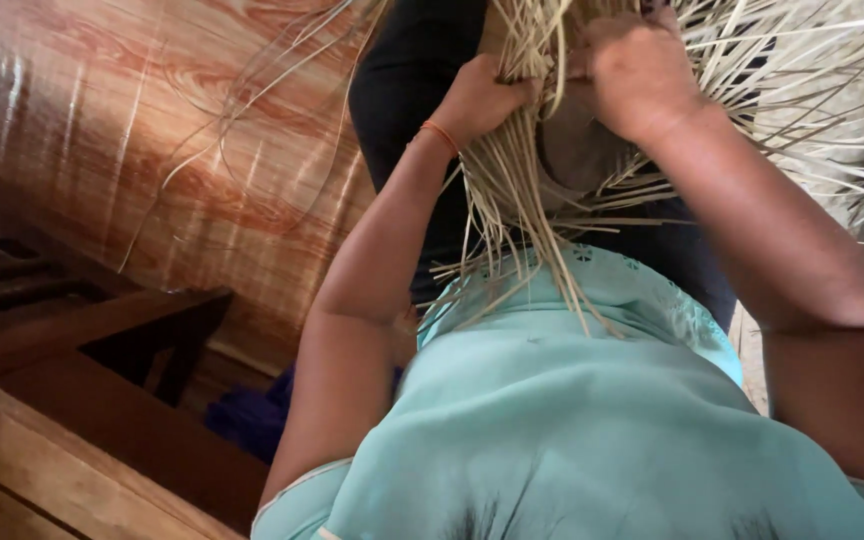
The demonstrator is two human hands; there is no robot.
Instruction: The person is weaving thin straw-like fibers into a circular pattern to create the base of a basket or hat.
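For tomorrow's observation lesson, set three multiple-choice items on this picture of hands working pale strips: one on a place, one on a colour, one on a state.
1. Where is the wooden furniture?
A. lower left
B. upper right
C. centre

2. What colour is the band on the left wrist?
A. green
B. orange
C. white

3. How are the hands?
A. open and flat
B. hanging at the sides
C. closed on the strips

Answers:
1 A: the wooden furniture fills the lower left corner, beside the teal top.
2 B: the band is a thin orange loop.
3 C: the left hand and right hand both have fingers curled into the strips, which hang loose below them.
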